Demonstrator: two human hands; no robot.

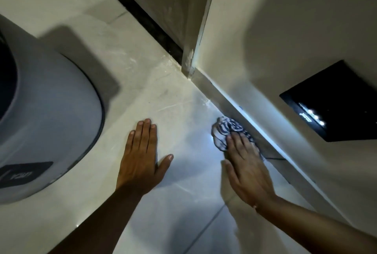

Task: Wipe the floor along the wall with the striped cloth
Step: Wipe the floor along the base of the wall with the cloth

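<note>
A crumpled blue-and-white striped cloth (225,130) lies on the pale tiled floor (179,110) right against the skirting board (240,110) of the wall (285,39). My right hand (244,164) lies flat on the near part of the cloth, fingers stretched forward, pressing it to the floor. My left hand (142,157) rests palm down on the bare floor to the left, fingers together and thumb spread, holding nothing. White streaks mark the floor further along the wall.
A large round grey-white appliance (47,121) with a dark label stands on the floor at the left. A door frame post (195,35) meets the skirting ahead, with a dark threshold strip (142,15) beyond. A black panel (334,100) is set in the wall at right.
</note>
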